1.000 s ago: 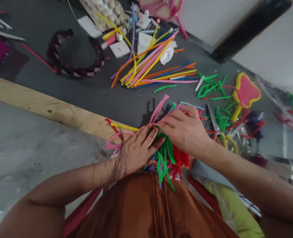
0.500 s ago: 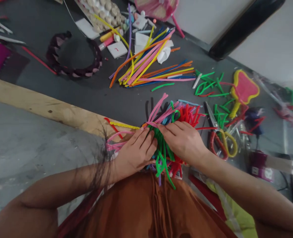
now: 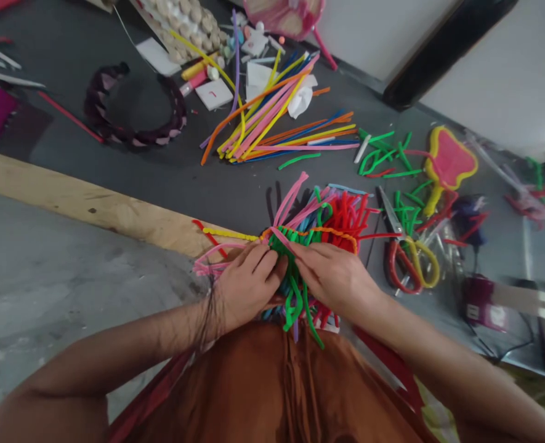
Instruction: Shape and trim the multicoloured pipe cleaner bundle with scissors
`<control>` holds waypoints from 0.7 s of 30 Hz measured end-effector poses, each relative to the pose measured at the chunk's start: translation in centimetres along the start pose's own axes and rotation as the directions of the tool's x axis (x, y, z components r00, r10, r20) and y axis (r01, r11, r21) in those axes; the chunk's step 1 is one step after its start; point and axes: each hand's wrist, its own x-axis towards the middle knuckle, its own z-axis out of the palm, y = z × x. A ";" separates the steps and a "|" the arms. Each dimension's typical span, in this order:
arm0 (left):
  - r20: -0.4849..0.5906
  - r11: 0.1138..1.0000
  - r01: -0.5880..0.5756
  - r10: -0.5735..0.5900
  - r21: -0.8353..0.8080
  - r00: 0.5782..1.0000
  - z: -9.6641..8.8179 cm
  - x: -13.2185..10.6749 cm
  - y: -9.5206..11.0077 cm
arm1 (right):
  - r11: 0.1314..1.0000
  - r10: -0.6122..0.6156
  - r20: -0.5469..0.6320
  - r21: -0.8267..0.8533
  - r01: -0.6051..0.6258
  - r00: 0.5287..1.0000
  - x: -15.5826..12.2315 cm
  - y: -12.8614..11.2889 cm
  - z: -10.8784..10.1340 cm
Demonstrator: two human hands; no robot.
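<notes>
A tangled bundle of short pipe cleaners point(image 3: 332, 221), red, green, pink and blue, lies on the dark mat just in front of my lap. My left hand point(image 3: 247, 286) presses on its left side with the fingers curled into the green strands. My right hand point(image 3: 337, 277) rests on the bundle's middle, fingers bent and gripping the strands. The two hands nearly touch over the green pieces. A yellow pipe cleaner point(image 3: 230, 234) sticks out to the left over the wooden plank.
Long pipe cleaners point(image 3: 276, 120) in many colours fan out further back. Scissors point(image 3: 406, 252) with red and yellow handles lie to the right among green offcuts point(image 3: 387, 157). A braided dark ring point(image 3: 133, 107) lies at the left. A wooden plank point(image 3: 82, 200) edges the mat.
Both hands have drawn back toward my lap along the bundle, uncovering its red and pink far ends. The fingers have curled tighter into the strands.
</notes>
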 end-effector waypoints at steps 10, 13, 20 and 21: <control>0.115 1.000 -0.018 0.019 -0.010 0.993 -1.3 2.5 0.4 | 0.903 0.068 0.052 0.422 -0.084 0.996 7.8 1.6 -4.6; 0.155 0.999 0.030 -0.025 -0.032 0.988 -0.6 2.4 0.3 | 0.891 -0.024 0.137 0.452 -0.041 0.990 10.0 1.6 -5.0; 0.124 0.998 0.028 -0.021 -0.051 0.992 0.5 1.6 -0.3 | 0.941 0.090 -0.021 0.330 -0.078 0.996 7.5 3.2 -5.6; 0.121 0.998 0.023 -0.016 -0.059 0.993 0.6 1.6 -0.3 | 0.959 0.089 -0.031 0.274 -0.077 0.996 6.4 3.3 -5.2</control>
